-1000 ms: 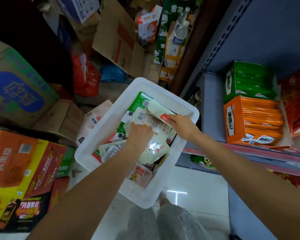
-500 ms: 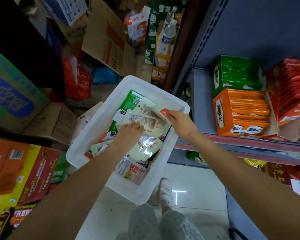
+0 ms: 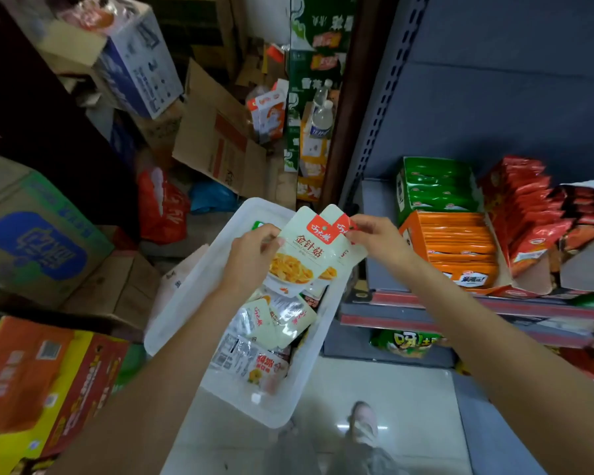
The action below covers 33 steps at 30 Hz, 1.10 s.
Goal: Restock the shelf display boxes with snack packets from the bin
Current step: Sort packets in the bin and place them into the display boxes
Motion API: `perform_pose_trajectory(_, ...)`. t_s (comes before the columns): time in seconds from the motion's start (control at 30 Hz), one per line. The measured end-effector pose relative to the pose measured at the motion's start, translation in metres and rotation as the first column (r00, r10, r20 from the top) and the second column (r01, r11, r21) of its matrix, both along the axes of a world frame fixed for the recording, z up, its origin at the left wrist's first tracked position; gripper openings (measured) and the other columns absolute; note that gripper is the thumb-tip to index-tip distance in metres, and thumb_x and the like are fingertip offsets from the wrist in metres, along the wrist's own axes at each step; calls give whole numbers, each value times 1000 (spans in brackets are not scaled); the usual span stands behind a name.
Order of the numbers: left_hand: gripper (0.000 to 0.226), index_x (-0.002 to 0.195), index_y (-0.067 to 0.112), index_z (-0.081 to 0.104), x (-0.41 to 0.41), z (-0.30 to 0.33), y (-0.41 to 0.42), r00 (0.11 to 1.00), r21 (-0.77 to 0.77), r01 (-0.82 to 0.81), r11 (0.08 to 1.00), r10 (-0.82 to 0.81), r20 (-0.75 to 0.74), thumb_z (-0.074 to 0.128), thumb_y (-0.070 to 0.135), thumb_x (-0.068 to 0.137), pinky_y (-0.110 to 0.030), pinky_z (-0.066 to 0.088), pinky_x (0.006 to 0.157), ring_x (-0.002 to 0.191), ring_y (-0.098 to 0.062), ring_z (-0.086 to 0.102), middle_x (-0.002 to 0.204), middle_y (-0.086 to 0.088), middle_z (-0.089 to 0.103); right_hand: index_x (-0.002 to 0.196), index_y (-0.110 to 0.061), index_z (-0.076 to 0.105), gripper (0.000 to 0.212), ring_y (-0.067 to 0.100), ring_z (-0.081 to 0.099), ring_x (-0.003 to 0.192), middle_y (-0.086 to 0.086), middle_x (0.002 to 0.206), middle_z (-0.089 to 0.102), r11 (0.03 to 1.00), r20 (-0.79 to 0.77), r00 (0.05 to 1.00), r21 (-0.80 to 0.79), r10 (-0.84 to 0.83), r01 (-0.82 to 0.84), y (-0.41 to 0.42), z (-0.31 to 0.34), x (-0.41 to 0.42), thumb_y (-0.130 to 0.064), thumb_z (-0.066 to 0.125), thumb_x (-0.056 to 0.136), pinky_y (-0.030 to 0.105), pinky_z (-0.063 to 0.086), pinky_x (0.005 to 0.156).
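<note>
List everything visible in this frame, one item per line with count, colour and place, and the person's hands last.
Bin: one, white, on floor beside shelf.
Held packets: two, pale green with red tabs, above bin.
Loose packets: several, mixed, in bin.
Orange display box: one, on shelf.
Green display box: one, behind orange.
Red display box: one, right of orange.
Cartons: several, brown and printed, left floor.
Left hand: grip on front packet.
Right hand: grip on rear packet's top.

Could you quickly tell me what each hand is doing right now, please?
Left hand: grips the front pale snack packet by its left edge.
Right hand: pinches the red top corner of the packet behind.
</note>
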<state>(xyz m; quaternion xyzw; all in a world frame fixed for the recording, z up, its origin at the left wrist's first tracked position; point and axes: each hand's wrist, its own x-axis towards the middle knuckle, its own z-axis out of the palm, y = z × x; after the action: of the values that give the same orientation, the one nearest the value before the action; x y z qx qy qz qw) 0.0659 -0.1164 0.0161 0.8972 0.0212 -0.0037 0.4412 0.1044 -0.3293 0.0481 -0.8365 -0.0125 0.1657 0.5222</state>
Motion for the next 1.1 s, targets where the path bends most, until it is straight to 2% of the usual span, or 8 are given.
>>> perform_pose_trajectory(0.1,14,84,18,57,10,18,-28,997,8,83,997,-83,-8,51,18,96,-26,45,67,79,-17,61,84,1,66,86,-13,66,23,15,61,83,5,88,67,997,-61,998,74,-25,29,-22,17,2,2,49,92,30,47,81)
perform_pose_trajectory(0.27,13,84,16,58,25,40,-99,979,-101,192,976,-198,-49,53,21,95,-41,51,77,83,-21,66,85,-3,71,76,-19,64,29,7,61,68,-2,77,66,986,-88,991,126,-99,110,-93,49,0,-3,47,93,24,49,63)
perform_pose_trajectory(0.37,12,80,17,57,35,52,-162,978,-196,198,960,-206,-22,58,16,92,-36,50,75,81,-16,65,89,-7,70,78,-20,64,23,5,57,58,-2,75,64,952,-52,972,195,-229,235,-153,61,-2,-12,50,95,22,43,54)
perform_pose_trajectory(0.5,6,85,13,60,43,62,-257,996,-324,84,942,-93,-13,60,10,90,-27,48,71,77,-11,61,93,-14,69,96,-17,64,11,8,58,67,-1,82,65,834,-80,933,428,-350,349,-236,73,-8,-22,54,94,16,45,51)
perform_pose_trajectory(0.7,3,92,14,61,47,72,-375,1000,-349,-9,937,16,17,59,12,92,-9,43,64,85,-11,61,92,1,66,117,2,56,33,15,70,72,10,93,71,595,-288,831,590,-477,546,-336,73,-14,-6,64,86,25,56,56)
perform_pose_trajectory(0.87,6,88,12,62,55,82,-428,1000,-380,-3,925,9,14,58,8,91,-21,51,70,87,-14,64,89,1,67,111,-12,60,27,15,71,78,5,103,71,816,-108,891,365,-441,448,-378,74,-15,-10,67,86,24,54,55)
perform_pose_trajectory(0.97,12,103,10,60,60,89,-444,986,-427,123,896,-159,-49,60,9,90,-37,57,76,90,-17,67,99,-6,70,116,-17,58,29,14,70,83,-2,102,70,828,-33,887,345,-460,442,-402,79,-14,-8,63,89,24,54,57)
perform_pose_trajectory(1.1,45,128,20,48,66,99,-470,878,-435,347,831,-451,-160,62,4,88,-37,57,78,97,-16,67,112,-3,67,120,-18,55,28,15,69,89,0,108,69,826,20,888,376,-460,420,-432,85,-15,-10,56,93,23,54,59)
